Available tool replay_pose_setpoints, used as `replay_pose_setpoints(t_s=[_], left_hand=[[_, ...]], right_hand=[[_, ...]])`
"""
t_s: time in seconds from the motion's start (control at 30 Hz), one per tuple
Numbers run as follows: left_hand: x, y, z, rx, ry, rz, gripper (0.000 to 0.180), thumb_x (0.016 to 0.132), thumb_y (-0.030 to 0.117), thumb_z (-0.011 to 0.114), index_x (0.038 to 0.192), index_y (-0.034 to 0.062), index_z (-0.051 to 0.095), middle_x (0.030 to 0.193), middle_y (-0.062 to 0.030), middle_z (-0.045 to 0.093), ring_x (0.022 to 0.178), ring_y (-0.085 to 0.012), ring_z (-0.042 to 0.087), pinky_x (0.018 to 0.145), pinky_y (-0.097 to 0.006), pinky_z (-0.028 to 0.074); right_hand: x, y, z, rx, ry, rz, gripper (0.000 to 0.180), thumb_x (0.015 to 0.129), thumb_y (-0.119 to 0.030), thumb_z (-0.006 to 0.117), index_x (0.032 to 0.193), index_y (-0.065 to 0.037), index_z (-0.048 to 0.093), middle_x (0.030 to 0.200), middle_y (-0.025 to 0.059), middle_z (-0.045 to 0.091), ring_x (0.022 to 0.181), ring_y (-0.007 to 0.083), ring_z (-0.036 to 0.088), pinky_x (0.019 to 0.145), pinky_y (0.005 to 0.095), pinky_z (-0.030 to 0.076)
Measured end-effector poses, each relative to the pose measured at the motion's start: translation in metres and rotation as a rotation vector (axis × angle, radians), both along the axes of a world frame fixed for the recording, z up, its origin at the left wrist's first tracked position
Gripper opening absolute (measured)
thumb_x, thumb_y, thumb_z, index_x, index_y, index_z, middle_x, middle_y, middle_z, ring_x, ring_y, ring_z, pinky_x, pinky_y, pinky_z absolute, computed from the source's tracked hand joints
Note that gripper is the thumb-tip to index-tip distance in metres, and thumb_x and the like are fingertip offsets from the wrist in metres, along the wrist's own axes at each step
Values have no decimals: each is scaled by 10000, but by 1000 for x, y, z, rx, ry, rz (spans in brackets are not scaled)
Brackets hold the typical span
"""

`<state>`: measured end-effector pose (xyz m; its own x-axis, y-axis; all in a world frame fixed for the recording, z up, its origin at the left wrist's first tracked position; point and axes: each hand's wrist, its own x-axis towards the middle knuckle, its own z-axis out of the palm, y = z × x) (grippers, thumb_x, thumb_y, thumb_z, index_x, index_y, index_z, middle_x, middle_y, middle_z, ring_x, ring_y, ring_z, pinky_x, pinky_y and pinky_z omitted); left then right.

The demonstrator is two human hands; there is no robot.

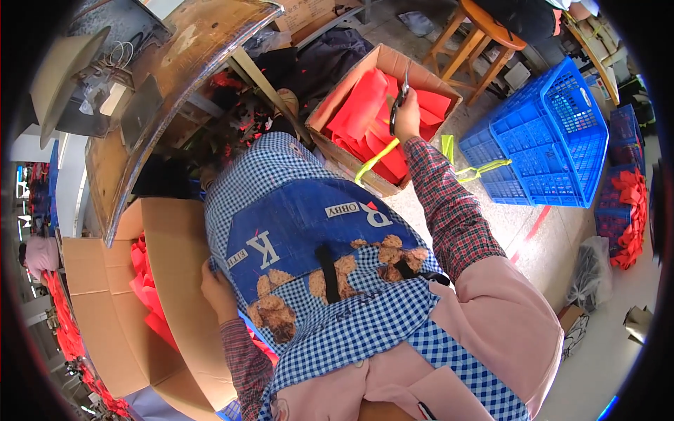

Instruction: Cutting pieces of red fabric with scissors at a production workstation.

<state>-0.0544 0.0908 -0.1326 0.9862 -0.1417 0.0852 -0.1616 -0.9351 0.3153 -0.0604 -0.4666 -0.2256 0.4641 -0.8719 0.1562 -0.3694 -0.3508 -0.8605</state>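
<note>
Your right hand [408,116] grips the scissors [403,98] over the red sheets [359,105] in the far box [390,62].
The blades point up and away; expect the scissors to be stiff and light, best held by their dark handles, clear of the edges. The sheets look thin, soft and easily creased, so pinch one by a loose edge. Your left hand [219,293] is at the near left, beside the open carton [184,270]; you cannot tell whether its fingers hold anything.
</note>
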Motion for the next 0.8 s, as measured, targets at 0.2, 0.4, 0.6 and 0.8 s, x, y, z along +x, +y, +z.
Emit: replay_pose_setpoints(t_s=[0.2, 0.4, 0.6, 0.8], left_hand=[[-8, -15, 42, 90, 348, -81, 422, 825, 15, 613, 1244, 2, 570, 920, -197, 681, 820, -341, 670, 714, -408, 531], [-2, 1, 172, -395, 357, 38, 272, 931, 76, 613, 1184, -24, 620, 960, -62, 679, 812, -113, 618, 716, -245, 500], [23, 146, 219, -111, 116, 315, 263, 946, 135, 596, 1123, -56, 629, 914, -79, 681, 817, -123, 622, 727, -266, 502], [42, 315, 109, 230, 579, 526, 385, 754, 237, 760, 1027, -19, 672, 911, -180, 697, 837, -261, 674, 758, -369, 525]], right_hand=[[13, 2, -46, -210, 58, 176, 584, 835, -287, 713, 1309, -64, 457, 1169, 278, 560, 1097, 471, 543, 929, 516, 458], [21, -11, -124, -213, 240, 311, 518, 837, -245, 708, 1255, 2, 527, 1180, 255, 598, 1127, 417, 561, 963, 483, 450], [32, 26, -74, -13, -219, 272, 420, 927, -186, 679, 1259, 19, 522, 995, 71, 625, 896, 164, 576, 831, 306, 479], [22, 35, -5, 356, -397, 457, 330, 963, -136, 614, 1267, -56, 513, 927, -30, 579, 697, 24, 473, 558, 168, 365]])
